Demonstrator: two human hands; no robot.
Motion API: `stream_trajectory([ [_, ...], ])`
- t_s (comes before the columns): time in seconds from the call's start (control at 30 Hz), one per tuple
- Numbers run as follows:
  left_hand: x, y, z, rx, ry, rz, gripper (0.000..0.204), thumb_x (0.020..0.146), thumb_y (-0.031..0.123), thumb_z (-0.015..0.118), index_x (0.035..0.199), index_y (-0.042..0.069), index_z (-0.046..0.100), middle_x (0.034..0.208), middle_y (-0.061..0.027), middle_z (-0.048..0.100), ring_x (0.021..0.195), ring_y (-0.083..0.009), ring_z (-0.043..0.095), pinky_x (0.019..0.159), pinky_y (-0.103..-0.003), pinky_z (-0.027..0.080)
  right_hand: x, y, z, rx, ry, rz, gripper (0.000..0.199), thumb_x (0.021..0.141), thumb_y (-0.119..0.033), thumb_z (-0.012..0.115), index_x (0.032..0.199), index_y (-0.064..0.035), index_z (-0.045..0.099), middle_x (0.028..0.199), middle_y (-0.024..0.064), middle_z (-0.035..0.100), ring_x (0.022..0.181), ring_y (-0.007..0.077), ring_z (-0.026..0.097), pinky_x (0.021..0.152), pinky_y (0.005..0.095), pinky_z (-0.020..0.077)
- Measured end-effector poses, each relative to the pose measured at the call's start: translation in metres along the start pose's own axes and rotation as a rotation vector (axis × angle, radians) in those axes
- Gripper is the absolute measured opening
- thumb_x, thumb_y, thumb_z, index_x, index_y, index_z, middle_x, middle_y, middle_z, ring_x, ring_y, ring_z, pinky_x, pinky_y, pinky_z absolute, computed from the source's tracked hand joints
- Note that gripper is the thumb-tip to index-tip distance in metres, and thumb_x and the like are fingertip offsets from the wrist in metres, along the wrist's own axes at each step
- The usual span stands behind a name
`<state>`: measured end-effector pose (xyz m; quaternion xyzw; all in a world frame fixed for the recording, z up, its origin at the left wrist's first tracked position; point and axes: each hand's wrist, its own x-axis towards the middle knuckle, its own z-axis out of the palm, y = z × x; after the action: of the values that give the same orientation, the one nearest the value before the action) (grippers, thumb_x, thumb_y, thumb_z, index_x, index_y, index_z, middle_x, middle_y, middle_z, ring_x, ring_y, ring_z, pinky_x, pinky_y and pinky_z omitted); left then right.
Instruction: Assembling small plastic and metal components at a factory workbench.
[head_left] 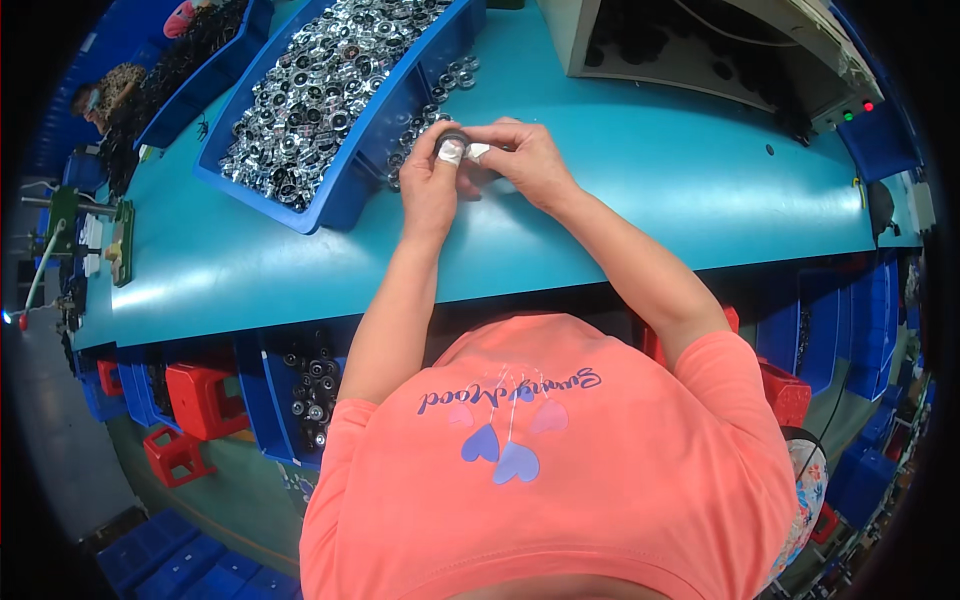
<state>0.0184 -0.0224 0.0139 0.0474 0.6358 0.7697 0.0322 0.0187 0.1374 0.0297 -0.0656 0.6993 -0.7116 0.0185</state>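
Both hands meet over the teal tabletop, just right of a blue bin. Between the fingers of my left hand [432, 190] is a small round dark part [453, 137], its finer detail too small to make out. My right hand [528, 165] pinches at the same part from the other side. White tape or a finger cover [451, 152] wraps the left thumb, and a similar white wrap [479, 151] shows at the right thumb. Several loose shiny round parts [397, 160] lie on the table beside my left hand, against the bin.
The blue bin [345, 190] heaped with silver-and-black round parts [300, 110] stands at left. A grey-white box-shaped machine [720, 45] with dark pieces inside stands at far right. A green metal fixture [122, 240] is at the left table end. Red stools [205, 400] and blue bins are below.
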Motion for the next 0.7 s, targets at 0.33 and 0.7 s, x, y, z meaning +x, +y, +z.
stream_trajectory([
  [0.33,-0.001,0.002,0.002,0.033,0.090,-0.011,0.024,0.103,0.010,0.055,0.125,0.005,0.066,0.083,-0.0028,0.063,0.060,-0.0069,0.053,0.049,-0.026,0.052,-0.003,0.014,0.008,-0.240,0.087,-0.129,0.033,0.086,-0.014,0.076,0.117,-0.0036,0.075,0.095,0.0073,0.072,0.085,0.0146,0.064,0.076,0.0293,0.0519],
  [0.7,0.004,0.002,-0.005,-0.125,-0.051,-0.056,0.027,0.102,0.013,0.060,0.129,0.007,0.061,0.091,-0.0041,0.065,0.067,-0.0103,0.058,0.053,-0.028,0.055,0.001,0.014,0.004,0.248,0.003,0.068,0.031,0.092,-0.006,0.067,0.121,0.0026,0.071,0.102,0.0098,0.069,0.090,0.0164,0.067,0.081,0.0290,0.0560],
])
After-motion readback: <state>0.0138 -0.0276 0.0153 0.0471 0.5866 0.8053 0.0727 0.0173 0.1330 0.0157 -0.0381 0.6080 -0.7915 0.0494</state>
